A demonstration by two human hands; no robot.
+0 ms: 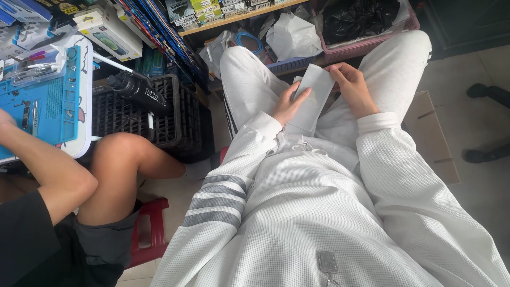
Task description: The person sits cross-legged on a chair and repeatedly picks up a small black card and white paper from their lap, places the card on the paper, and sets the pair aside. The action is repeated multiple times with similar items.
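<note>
From the head view I count two hands of my own and one flat white packet (311,98) between them, held over my lap above the grey trousers. My left hand (288,104) lies along the packet's left edge, its grip closed on it with the thumb on top and the fingers spread flat against the face. My right hand (353,87) pinches the upper right corner, its grip closed on the same packet, fingertips curled over the top edge.

Beside me on the left sits one other person (79,186), a bare knee and forearm showing, on a red stool (151,226). Their arm reaches onto one blue work mat (50,103) on the tabletop, with small tools lying on it.

Containers: one black plastic crate (172,114) with one black bottle (135,90) lying across its top; one pink basket (366,45) holding a black plastic bag; one cardboard box (430,135) on the floor by my right leg, its contents hidden from me.
</note>
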